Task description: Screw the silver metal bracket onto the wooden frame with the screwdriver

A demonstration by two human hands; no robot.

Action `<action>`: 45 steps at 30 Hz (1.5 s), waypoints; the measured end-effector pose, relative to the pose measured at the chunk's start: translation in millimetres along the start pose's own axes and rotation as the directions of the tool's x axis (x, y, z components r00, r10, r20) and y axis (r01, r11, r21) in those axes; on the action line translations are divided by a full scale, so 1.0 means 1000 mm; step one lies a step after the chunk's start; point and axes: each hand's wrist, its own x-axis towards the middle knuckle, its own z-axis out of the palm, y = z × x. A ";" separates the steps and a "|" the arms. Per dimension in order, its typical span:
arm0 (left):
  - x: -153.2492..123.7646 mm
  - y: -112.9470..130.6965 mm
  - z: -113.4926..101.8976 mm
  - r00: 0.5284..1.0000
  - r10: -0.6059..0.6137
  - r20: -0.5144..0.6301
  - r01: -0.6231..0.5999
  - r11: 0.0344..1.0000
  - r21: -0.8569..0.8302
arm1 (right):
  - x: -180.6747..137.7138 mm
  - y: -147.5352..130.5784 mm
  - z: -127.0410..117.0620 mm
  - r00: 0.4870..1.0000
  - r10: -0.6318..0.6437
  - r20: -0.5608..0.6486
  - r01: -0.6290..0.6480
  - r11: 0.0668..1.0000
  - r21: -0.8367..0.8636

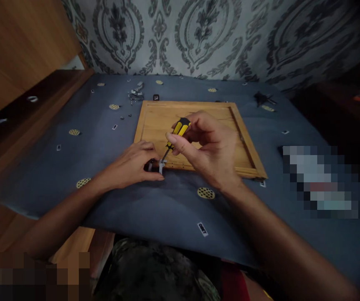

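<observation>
A yellow and black screwdriver (181, 128) is pinched in the fingers of my right hand (213, 146), tilted with its tip down to the left. The tip meets a small grey metal hinge (161, 166) at the near edge of a framed wooden panel (245, 146). Curled around that hinge, the thumb and fingers of my left hand (136, 163) hold it against the panel's edge. The panel lies flat, and my right hand covers part of it. Whether a screw sits under the tip is too small to tell.
Small metal parts (136, 94) lie in a pile behind the panel's left corner, with a few tiny pieces closer in. A dark object (264, 99) rests at the back right. A blurred-out item (320, 179) lies on the blue cloth (167, 209) to the right. Patterned wallpaper (161, 37) stands behind.
</observation>
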 end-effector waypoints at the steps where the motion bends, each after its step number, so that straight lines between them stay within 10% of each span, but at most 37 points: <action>1: 0.000 0.000 0.000 1.000 -0.002 0.002 0.002 1.000 -0.003 | -0.001 -0.001 0.000 1.000 -0.013 -0.014 0.013 1.000 -0.019; 15: 0.000 0.003 -0.001 1.000 -0.018 0.013 0.017 0.999 0.039 | -0.009 -0.005 0.000 0.984 -0.100 -0.145 0.084 0.990 -0.112; 45: 0.000 -0.001 0.001 1.000 0.001 0.009 -0.001 1.000 0.014 | -0.008 0.000 0.001 0.996 -0.086 0.012 0.086 0.990 -0.113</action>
